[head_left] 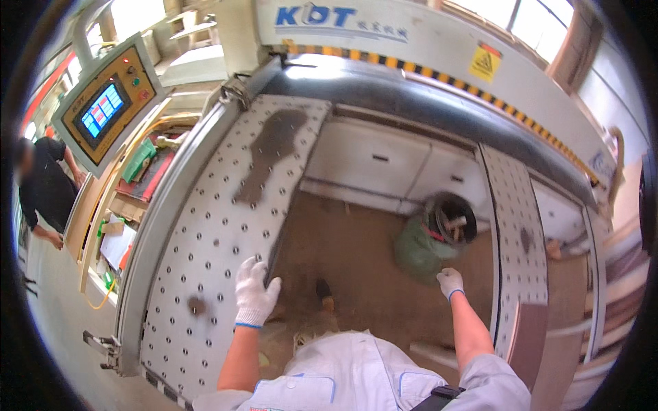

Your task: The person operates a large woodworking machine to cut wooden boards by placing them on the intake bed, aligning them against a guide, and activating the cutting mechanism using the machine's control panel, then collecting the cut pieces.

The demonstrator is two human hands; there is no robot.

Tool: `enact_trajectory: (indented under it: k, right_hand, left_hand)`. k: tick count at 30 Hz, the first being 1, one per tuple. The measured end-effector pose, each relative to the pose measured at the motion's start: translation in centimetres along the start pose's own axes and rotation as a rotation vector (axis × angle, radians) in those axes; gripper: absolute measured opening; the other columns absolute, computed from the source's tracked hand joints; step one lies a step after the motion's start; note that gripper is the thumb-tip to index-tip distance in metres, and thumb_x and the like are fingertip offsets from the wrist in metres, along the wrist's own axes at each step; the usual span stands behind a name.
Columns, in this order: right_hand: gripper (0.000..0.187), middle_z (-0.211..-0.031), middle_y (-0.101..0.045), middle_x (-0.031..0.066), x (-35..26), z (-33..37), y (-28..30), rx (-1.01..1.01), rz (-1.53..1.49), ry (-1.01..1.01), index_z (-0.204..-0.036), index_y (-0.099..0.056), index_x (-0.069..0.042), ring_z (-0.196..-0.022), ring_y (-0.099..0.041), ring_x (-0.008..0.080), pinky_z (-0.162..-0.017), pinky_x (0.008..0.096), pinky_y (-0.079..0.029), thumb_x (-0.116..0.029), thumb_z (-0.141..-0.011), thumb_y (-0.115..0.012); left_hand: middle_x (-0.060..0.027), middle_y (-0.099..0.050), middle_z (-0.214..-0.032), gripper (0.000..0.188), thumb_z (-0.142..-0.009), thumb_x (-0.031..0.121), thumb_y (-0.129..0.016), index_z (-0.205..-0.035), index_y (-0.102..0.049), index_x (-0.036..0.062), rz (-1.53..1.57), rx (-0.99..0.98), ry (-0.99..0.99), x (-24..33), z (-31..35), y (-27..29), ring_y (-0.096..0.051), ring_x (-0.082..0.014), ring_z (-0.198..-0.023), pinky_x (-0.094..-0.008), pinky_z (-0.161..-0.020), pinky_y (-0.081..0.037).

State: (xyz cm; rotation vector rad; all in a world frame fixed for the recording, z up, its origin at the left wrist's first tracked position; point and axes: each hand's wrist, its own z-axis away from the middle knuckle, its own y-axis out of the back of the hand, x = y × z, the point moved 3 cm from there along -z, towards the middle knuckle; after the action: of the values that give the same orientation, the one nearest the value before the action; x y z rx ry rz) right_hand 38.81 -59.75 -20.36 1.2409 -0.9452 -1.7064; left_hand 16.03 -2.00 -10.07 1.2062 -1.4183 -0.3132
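The right hand (450,281) is curled; I can't tell what, if anything, it grips. The bin (417,243) sits just above it, right of frame centre. My left hand (255,294), fingers apart, is farther off, at the desk (181,257) edge.

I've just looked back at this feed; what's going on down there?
A person stands at a large machine with both gloved hands apart. The left hand is spread, holding nothing visible, by the edge of the studded white table on the left. The right hand looks curled near the green bin; whether it grips anything is unclear. The control screen is lit, and a co-worker in dark clothing is at far left.
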Motion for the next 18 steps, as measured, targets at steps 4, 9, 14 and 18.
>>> enact_trajectory:
  k: [4, 9, 14, 18]
  right_hand:
    - [0.046, -0.124, -0.071, 0.0206, -15.8, -10.5, -5.5, 0.054, -0.128, 0.196, -0.125, -0.07, -0.003, -0.116, -0.067, 0.0358, -0.102, 0.0423, -0.051, -0.033, -0.089, -0.068]
    - [0.05, -0.121, -0.069, 0.0243, -38.6, -15.9, -5.1, 0.146, -0.206, 0.588, -0.129, -0.064, -0.002, -0.115, -0.065, 0.0423, -0.103, 0.0471, -0.049, -0.035, -0.091, -0.069]
    - [0.06, -0.142, -0.056, 0.0263, -54.2, -27.7, -4.9, 0.252, -0.208, 0.963, -0.141, -0.052, -0.002, -0.131, -0.054, 0.044, -0.109, 0.0513, -0.043, -0.038, -0.095, -0.067]
    - [0.068, -0.15, -0.049, 0.0235, -65.6, -41.2, -7.7, 0.282, -0.143, 1.112, -0.146, -0.048, -0.003, -0.14, -0.045, 0.0409, -0.117, 0.0507, -0.035, -0.042, -0.094, -0.069]
  left_hand:
    - [-0.0248, -0.051, -0.145, 0.057, -0.082, 0.029, -0.078, -0.13, -0.059, 0.0032, -0.112, 0.238, 0.331, -8.5, -5.7, -0.2, -0.045, -0.0448, -0.137, -0.0539, -0.115, -0.04]
    - [-0.0235, -0.054, -0.141, 0.055, -0.084, 0.031, -0.075, -0.128, -0.061, 0.0016, -0.059, 0.242, 0.287, -9.0, -16.3, -3.9, -0.046, -0.0444, -0.135, -0.0544, -0.114, -0.039]
    - [-0.0233, -0.064, -0.124, 0.046, -0.087, 0.028, -0.074, -0.123, -0.064, 0.0009, 0.12, 0.214, 0.295, -8.5, -28.7, -5.3, -0.062, -0.0413, -0.118, -0.0496, -0.102, -0.05]
    - [-0.0224, -0.067, -0.118, 0.041, -0.091, 0.025, -0.072, -0.122, -0.065, 0.0002, 0.085, 0.34, 0.322, -10.9, -38.6, -6.2, -0.068, -0.0371, -0.105, -0.0451, -0.092, -0.055]
